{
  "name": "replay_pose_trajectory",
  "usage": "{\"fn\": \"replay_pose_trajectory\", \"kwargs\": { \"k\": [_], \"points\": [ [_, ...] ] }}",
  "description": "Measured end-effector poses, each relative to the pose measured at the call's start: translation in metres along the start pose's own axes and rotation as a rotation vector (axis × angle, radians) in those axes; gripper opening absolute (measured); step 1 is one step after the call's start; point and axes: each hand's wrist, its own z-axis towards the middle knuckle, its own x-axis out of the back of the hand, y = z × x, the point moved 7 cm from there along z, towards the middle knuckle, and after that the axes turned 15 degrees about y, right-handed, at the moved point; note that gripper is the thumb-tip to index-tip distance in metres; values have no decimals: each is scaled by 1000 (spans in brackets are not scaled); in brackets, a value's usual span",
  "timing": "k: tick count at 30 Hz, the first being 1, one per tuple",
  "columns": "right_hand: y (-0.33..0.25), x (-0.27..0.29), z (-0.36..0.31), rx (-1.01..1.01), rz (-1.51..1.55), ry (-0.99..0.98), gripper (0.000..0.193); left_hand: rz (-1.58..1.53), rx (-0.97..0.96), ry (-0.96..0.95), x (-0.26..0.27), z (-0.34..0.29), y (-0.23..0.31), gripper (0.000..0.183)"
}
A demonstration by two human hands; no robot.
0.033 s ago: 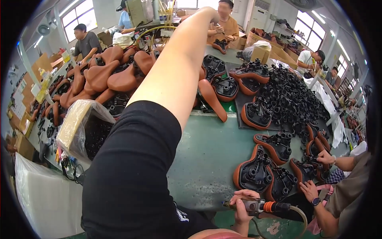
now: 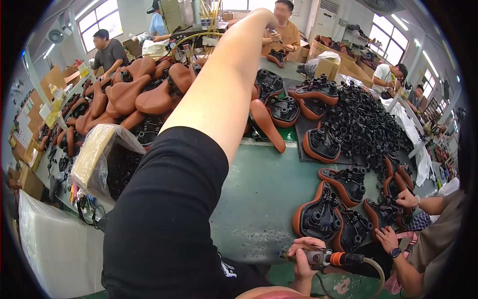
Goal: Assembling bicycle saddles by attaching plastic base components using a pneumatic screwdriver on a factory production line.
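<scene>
My left arm stretches far forward over the bench, bare below a black sleeve. Its far end, my left hand [image 2: 270,20], is bent away with its fingers hidden. Low at the bench's near edge, my right hand [image 2: 301,265] is closed round an air tool [image 2: 315,257] with an orange ring and a hose. Just beyond the tool lie several upturned bicycle saddles, one of them a brown-edged saddle [image 2: 318,217] with a black underside. Under my left forearm, a brown saddle [image 2: 268,127] rests on its side.
A pile of brown saddles [image 2: 122,94] fills the bench's left. Black plastic parts [image 2: 368,124] are heaped at right. A plastic-lined box [image 2: 94,152] stands near left. At right, a co-worker's hands [image 2: 391,241] touch saddles. Another person [image 2: 284,35] works across the bench [image 2: 249,194].
</scene>
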Motion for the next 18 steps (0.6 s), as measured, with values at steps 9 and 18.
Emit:
{"fn": "replay_pose_trajectory", "kwargs": {
  "k": [9,18],
  "points": [
    [1,-3,-6,-8,-65,73,39,-276,-45,-3,-13,-58,87,38],
    [0,-17,-19,-27,-140,106,40,-449,-91,-127,-43,-85,84,26]
  ]
}}
